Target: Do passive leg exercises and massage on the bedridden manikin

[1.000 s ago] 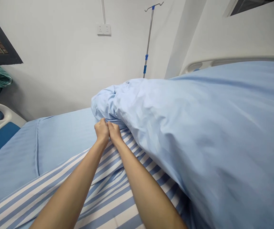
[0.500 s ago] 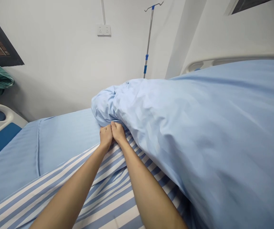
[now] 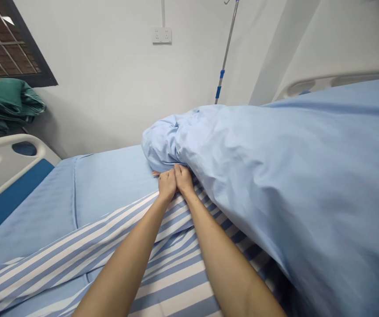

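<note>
My left hand [image 3: 167, 182] and my right hand [image 3: 184, 178] are side by side and touching, both closed, at the far end of a blue-and-white striped cloth [image 3: 176, 281]. They appear to grip the cloth, though my fingertips are hidden underneath. A thick light-blue quilt [image 3: 242, 167] is bunched to the right, its folded edge right beside and above my knuckles. Just left of my left hand a small skin-toned bit [image 3: 156, 173] pokes out from under the quilt; what it is I cannot tell. Beneath everything lies a light-blue bed sheet [image 3: 110, 176].
A white and blue bed end board [image 3: 2, 163] rises at left, with folded green cloth [image 3: 11, 103] behind it. Beyond the bed, an IV pole [image 3: 228, 44] stands near the wall, which carries a socket plate [image 3: 162, 35]. A bed rail [image 3: 303, 86] shows at the far right.
The view has shifted, so everything sits further right in the picture. The skin-toned bit beside my left hand now shows. Both hands stay closed at the same spot by the quilt.
</note>
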`<action>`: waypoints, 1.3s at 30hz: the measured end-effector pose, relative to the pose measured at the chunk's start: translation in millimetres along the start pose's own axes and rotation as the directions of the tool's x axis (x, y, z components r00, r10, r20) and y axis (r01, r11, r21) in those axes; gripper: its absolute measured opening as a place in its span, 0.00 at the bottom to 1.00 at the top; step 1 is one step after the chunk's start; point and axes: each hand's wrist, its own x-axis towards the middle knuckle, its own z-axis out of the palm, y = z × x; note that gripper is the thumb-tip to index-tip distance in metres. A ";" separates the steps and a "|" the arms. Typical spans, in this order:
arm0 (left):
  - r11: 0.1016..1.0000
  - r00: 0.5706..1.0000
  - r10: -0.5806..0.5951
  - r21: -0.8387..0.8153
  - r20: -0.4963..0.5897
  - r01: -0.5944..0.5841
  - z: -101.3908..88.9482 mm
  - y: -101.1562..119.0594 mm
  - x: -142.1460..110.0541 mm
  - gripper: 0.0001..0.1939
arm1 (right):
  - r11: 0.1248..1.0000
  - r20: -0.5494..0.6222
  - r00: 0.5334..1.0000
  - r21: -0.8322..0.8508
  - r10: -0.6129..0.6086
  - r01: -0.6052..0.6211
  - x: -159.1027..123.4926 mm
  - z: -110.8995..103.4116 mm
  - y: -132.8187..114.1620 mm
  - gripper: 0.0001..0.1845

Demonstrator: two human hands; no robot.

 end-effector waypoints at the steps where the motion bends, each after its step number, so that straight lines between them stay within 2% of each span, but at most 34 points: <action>1: 1.000 0.999 -0.016 -0.013 0.032 0.016 -4.2 1.2 0.2 0.19 | 1.000 0.007 1.000 -0.026 0.009 -0.009 -0.5 1.1 3.0 0.20; 3: 0.999 0.997 -0.048 -0.012 0.066 0.049 -22.9 3.1 -1.8 0.20 | 0.998 0.010 1.000 -0.052 0.022 -0.022 -1.7 2.5 4.8 0.21; 5: 0.997 0.997 -0.069 0.025 0.035 0.068 -59.2 2.9 -8.9 0.21 | 0.998 0.011 0.999 -0.044 0.034 -0.033 -2.9 2.6 2.5 0.22; 7: 0.994 0.997 -0.079 0.075 -0.026 0.080 -113.7 -0.5 -22.3 0.22 | 0.999 0.016 0.999 -0.033 0.033 -0.032 -3.5 2.1 -0.2 0.22; 10: 0.967 0.985 -0.090 0.222 -0.145 0.122 -218.2 -12.5 -52.9 0.22 | 0.998 0.022 0.999 -0.053 0.025 -0.024 -3.5 1.9 0.0 0.22; 13: 0.899 0.925 -0.119 0.356 -0.361 0.255 -321.2 -35.3 -87.9 0.23 | 0.995 0.023 1.000 -0.094 0.017 -0.014 -3.1 3.1 3.3 0.22; 15: 0.865 0.867 -0.136 0.369 -0.480 0.340 -372.7 -56.1 -109.4 0.23 | 0.991 0.015 1.000 -0.134 0.018 -0.015 -3.4 4.1 4.6 0.22; 17: 0.811 0.836 -0.136 0.426 -0.531 0.402 -404.6 -77.3 -127.1 0.23 | 0.985 0.006 1.000 -0.172 0.024 -0.023 -4.2 5.0 4.3 0.22; 19: 0.719 0.812 -0.103 0.521 -0.575 0.460 -418.2 -93.9 -139.3 0.23 | 0.979 0.012 1.000 -0.203 0.027 -0.024 -5.2 5.3 2.6 0.22; 22: 0.582 0.769 -0.094 0.592 -0.632 0.558 -418.9 -104.9 -146.0 0.23 | 0.959 0.065 0.998 -0.283 0.025 -0.005 -5.4 4.2 -1.6 0.22; 25: 0.548 0.777 -0.113 0.613 -0.620 0.569 -416.2 -104.9 -145.5 0.24 | 0.876 0.112 0.988 -0.480 0.110 -0.043 -5.8 7.7 -11.7 0.20; 27: 0.545 0.791 -0.109 0.630 -0.602 0.554 -416.7 -103.8 -145.4 0.24 | 0.815 0.097 0.979 -0.573 0.178 -0.091 -12.1 21.7 -27.5 0.18; 28: 0.540 0.794 -0.105 0.636 -0.598 0.551 -417.4 -103.6 -145.7 0.24 | 0.816 0.096 0.979 -0.570 0.182 -0.096 -18.9 34.7 -39.4 0.18; 30: 0.527 0.801 -0.095 0.653 -0.591 0.545 -418.9 -104.0 -147.0 0.24 | 0.897 0.141 0.984 -0.440 0.106 -0.034 -42.2 74.8 -71.4 0.20; 33: 0.523 0.815 -0.080 0.672 -0.574 0.524 -420.3 -105.3 -149.1 0.23 | 0.990 0.281 0.959 -0.129 -0.025 0.064 -100.4 161.7 -131.4 0.24; 36: 0.544 0.818 -0.070 0.666 -0.571 0.510 -420.9 -107.3 -150.5 0.23 | 0.991 0.489 0.866 0.121 -0.104 0.051 -169.5 247.3 -183.5 0.25; 37: 0.552 0.817 -0.063 0.662 -0.573 0.507 -421.1 -108.5 -150.9 0.23 | 0.984 0.526 0.843 0.174 -0.114 0.024 -190.1 269.0 -195.1 0.25; 39: 0.568 0.822 -0.050 0.661 -0.567 0.490 -421.7 -111.4 -151.8 0.23 | 0.975 0.578 0.806 0.223 -0.129 -0.004 -223.2 299.0 -207.7 0.25</action>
